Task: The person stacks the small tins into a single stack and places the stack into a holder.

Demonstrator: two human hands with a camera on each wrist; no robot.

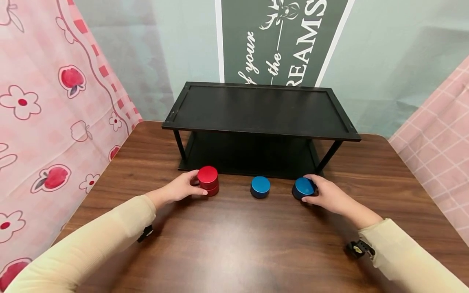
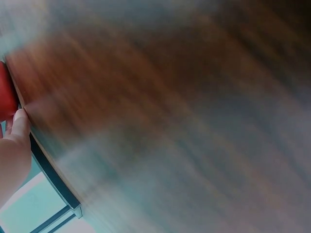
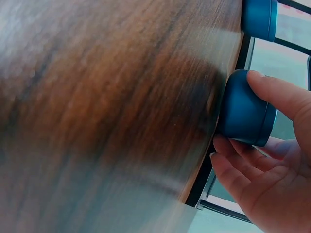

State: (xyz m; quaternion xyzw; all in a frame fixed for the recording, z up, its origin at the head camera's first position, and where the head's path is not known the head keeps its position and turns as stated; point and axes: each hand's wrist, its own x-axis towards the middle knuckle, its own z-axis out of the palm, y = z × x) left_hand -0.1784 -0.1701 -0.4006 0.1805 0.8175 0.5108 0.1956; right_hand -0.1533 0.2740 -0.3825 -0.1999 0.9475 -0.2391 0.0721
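Observation:
My left hand (image 1: 182,187) grips a shiny red cylindrical tin (image 1: 207,176) with thumb and fingers at its left side. A seam rings the tin low down; I cannot tell whether it is one piece or two stacked. On the right, my right hand (image 1: 328,196) pinches a blue round tin (image 3: 244,109) between thumb and fingers. This tin is at the tabletop, leaning slightly in the right wrist view. Between the hands stands a second blue round tin (image 1: 260,187), which neither hand touches. Only the red tin's edge (image 2: 7,92) and part of the left hand show in the left wrist view.
A black two-level rack (image 1: 256,110) stands just behind the tins on the brown wooden table (image 1: 227,244). Pink patterned cloth (image 1: 47,122) hangs at the left, and pink checked cloth (image 1: 439,150) at the right. Behind the rack hangs a dark lettered panel (image 1: 253,24).

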